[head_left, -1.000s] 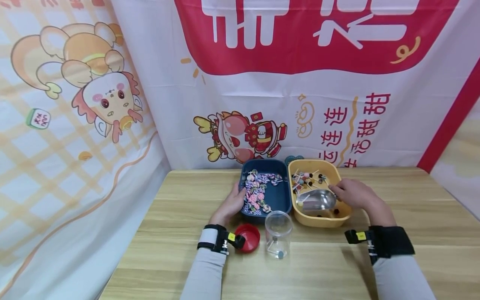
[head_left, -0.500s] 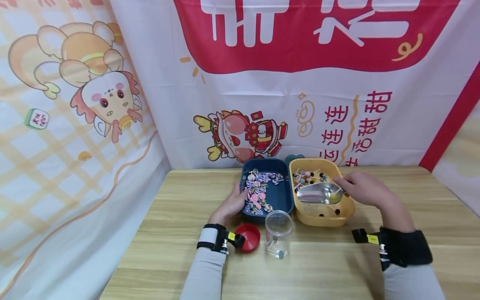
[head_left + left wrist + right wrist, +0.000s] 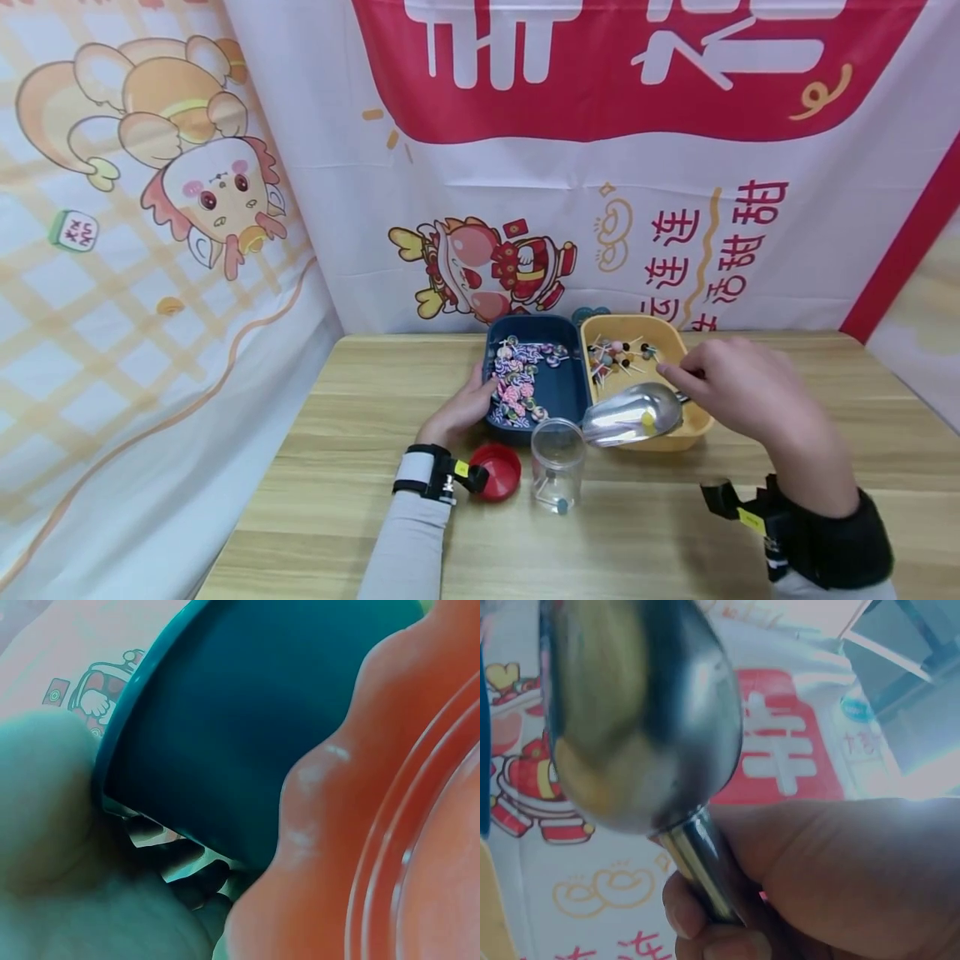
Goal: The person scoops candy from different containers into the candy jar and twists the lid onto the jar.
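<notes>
My right hand (image 3: 742, 392) grips a metal scoop (image 3: 633, 415) by its handle, as the right wrist view (image 3: 701, 862) also shows. A small yellow candy (image 3: 648, 418) lies in the scoop's bowl. The scoop's lip is right at the rim of a clear plastic jar (image 3: 557, 479), which holds a lollipop or two at the bottom. My left hand (image 3: 459, 412) holds the left side of a dark blue bin (image 3: 558, 392), thumb over the rim. Swirled lollipops (image 3: 513, 392) fill that bin's left part. Beside it stands a yellow bin (image 3: 633, 327) with ball-shaped lollipops (image 3: 617, 358).
A red screw lid (image 3: 497, 472) lies on the wooden table (image 3: 360, 433) left of the jar, close to my left wrist camera. Printed cloth (image 3: 480, 175) hangs behind the bins and down the left side.
My right hand has lifted the scoop out of the yellow bin and brought its lip toward the jar, turning the wrist. The left hand and the blue bin stay in place.
</notes>
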The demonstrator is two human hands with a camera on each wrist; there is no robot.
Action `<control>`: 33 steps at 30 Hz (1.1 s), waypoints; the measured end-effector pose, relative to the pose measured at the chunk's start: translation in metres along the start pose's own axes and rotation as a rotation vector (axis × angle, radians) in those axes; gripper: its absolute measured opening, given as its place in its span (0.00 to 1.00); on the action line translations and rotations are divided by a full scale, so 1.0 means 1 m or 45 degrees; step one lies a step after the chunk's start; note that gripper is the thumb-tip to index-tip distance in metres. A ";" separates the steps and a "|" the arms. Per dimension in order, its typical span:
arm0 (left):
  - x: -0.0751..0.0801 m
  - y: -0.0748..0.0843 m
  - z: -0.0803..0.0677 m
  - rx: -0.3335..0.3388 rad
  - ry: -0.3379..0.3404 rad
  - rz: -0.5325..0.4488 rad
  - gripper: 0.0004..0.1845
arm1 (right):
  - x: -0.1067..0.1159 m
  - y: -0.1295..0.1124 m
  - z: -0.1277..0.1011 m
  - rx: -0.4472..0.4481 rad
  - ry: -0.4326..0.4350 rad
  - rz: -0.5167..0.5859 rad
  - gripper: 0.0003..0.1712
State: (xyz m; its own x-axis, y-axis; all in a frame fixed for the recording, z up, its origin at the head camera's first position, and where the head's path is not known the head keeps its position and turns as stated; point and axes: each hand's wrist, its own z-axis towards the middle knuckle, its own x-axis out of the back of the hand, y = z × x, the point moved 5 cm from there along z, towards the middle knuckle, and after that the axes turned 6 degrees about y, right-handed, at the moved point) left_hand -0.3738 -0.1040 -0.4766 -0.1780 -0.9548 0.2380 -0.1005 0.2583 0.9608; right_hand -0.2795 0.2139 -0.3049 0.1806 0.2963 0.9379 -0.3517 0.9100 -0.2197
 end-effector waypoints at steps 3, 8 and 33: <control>0.001 0.000 -0.001 0.006 0.005 0.007 0.34 | 0.004 -0.006 -0.002 0.000 0.046 -0.058 0.27; 0.001 0.001 -0.001 0.022 0.005 0.005 0.34 | 0.007 -0.007 -0.004 -0.013 0.058 -0.071 0.26; 0.001 0.000 0.000 0.017 0.019 0.024 0.34 | 0.003 0.041 -0.005 -0.224 -0.089 0.031 0.27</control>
State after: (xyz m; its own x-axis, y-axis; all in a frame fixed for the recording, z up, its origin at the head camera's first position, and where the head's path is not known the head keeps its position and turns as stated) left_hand -0.3743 -0.1048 -0.4765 -0.1657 -0.9518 0.2581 -0.1103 0.2780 0.9542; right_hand -0.2890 0.2531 -0.3124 0.1075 0.3031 0.9469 -0.1881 0.9414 -0.2800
